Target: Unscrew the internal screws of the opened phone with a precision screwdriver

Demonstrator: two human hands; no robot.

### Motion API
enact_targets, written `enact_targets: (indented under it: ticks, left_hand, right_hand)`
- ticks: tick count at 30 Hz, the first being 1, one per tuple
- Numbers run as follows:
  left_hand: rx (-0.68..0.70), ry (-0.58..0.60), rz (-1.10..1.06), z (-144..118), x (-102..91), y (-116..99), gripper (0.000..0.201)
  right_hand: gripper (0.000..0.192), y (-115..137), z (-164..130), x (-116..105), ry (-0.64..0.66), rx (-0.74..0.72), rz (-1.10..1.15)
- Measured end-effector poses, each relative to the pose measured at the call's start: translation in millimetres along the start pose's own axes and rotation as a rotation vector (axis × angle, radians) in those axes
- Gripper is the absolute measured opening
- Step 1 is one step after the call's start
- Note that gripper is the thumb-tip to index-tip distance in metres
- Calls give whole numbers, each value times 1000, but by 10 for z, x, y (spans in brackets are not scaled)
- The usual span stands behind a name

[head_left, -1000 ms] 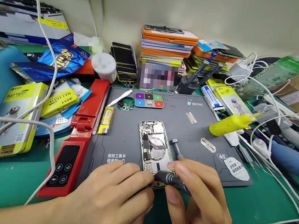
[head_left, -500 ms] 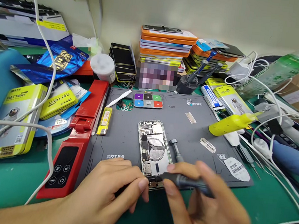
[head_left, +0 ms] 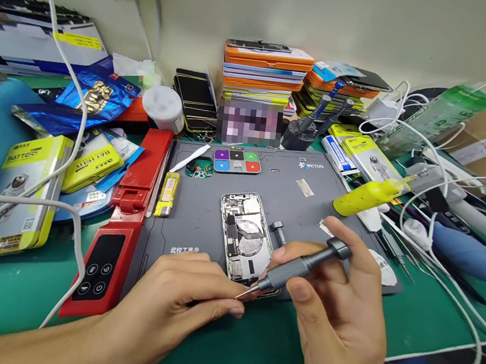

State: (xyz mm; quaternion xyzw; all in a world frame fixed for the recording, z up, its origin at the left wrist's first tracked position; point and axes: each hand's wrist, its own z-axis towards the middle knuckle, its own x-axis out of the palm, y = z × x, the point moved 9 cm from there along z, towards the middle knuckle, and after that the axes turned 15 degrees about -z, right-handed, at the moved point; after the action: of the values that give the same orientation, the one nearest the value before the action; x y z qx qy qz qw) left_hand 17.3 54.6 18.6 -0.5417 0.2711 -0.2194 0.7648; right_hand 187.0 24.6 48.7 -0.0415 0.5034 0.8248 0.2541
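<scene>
An opened phone, its inner parts bare, lies on a grey repair mat. My right hand holds a dark grey precision screwdriver at a slant, its thin tip pointing down and left. That tip meets the thumb and forefinger of my left hand, which are pinched together just below the phone's lower end. Whatever sits in this pinch, if anything, is too small to make out. The left fingers and the screwdriver cover part of the phone's bottom edge. A second short screwdriver rests right of the phone.
A red folding device borders the mat on the left, near a yellow-wrapped battery. A yellow bottle lies on the right, with white cables beyond. Stacked orange boxes and a screwdriver holder stand behind.
The screwdriver's tip has left the phone's lower end and come to my left fingertips. My right hand has opened its grip somewhat and tilted the handle up. The left fingers have pinched together.
</scene>
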Motion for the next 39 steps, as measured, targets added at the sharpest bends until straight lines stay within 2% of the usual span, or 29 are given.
enact_targets:
  ticks: [3,8,14,24,39]
  left_hand:
    - [-8,10,-5,-8,10,17,33]
    - [-4,8,-29,-13,-1,12,32]
    - [-168,64,-95,-31,25,136,19]
    - [-198,35,-90,-12,10,111,19]
    - [-234,-33,-208,8,-39,133,19]
  right_hand:
    - [57,-12,4,59,64,0,14]
    - [53,-4,6,78,79,6,7]
    - [46,-174,-82,76,40,276,78]
    - [48,-210,-104,56,16,322,130]
    - [48,-248,-123,30,-33,351,136]
